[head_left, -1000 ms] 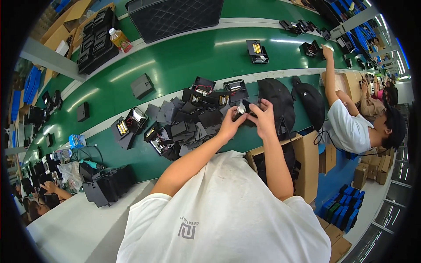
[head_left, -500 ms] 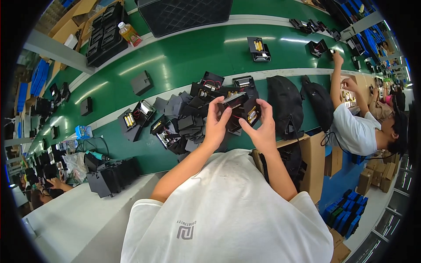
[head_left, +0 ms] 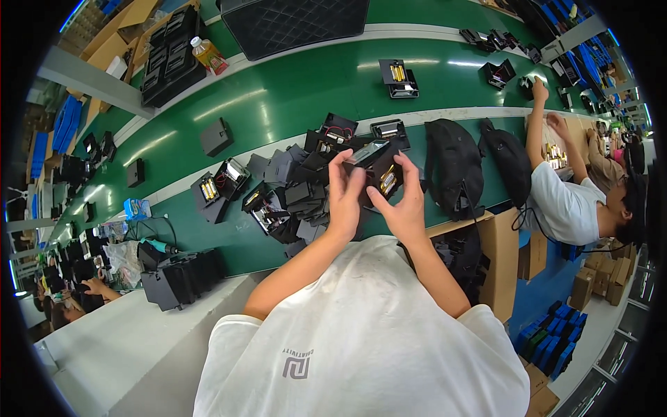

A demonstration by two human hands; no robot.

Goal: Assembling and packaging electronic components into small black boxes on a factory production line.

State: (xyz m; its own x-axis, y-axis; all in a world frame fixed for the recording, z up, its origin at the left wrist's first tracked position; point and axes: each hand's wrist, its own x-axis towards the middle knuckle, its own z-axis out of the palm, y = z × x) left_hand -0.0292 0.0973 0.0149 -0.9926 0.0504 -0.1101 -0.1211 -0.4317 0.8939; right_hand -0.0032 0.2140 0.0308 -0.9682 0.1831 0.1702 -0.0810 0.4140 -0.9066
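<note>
Box (head_left: 377, 165) at 1 o'clock on my screen, opened: left hand (head_left: 345, 198) grips its glossy side, right hand (head_left: 404, 208) its side with batteries (head_left: 388, 180), probably by the edges to leave the inside clear.

Wide fisheye view under bright, cool illumination. Bluish-white light strips (head_left: 69, 15) show near the upper left rim, and elongated reflections streak the glossy green bench (head_left: 299, 87). The white shirt (head_left: 347, 333) is evenly lit, with soft folds of shadow; the black case (head_left: 383, 165) between the hands carries small glints. The thumb of the left hand (head_left: 344, 198) appears slightly blurred. Peripheral straight edges bow outward, distant detail is indistinct, and black vignetting encloses the field.
</note>
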